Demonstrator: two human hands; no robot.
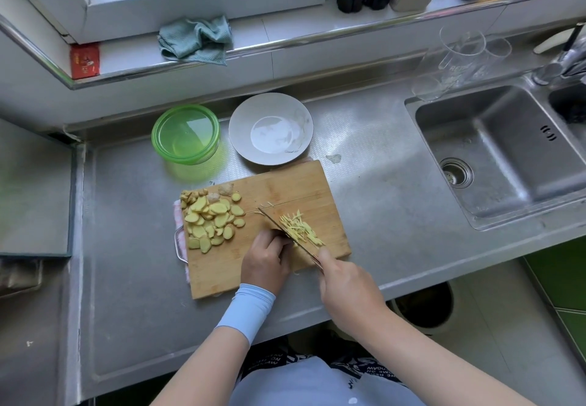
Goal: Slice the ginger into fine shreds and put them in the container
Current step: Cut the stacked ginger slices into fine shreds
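Note:
A wooden cutting board (285, 190) lies on the steel counter. A heap of ginger slices (211, 218) covers its left part, and a small pile of fine ginger shreds (301, 226) lies to the right of the knife (285, 231). My right hand (347, 282) grips the knife handle, with the blade edge down on the board. My left hand (266, 259) sits with curled fingers against the blade's left side, holding down ginger that is mostly hidden under the fingers. A green lidded container (185, 134) stands behind the board, beside a grey plate (241, 126).
A steel sink (494, 148) lies to the right, with clear glass cups (459, 53) behind it. A teal cloth (196, 39) sits on the window ledge, bottles at the far right. A bin opening (425, 307) shows below the counter edge.

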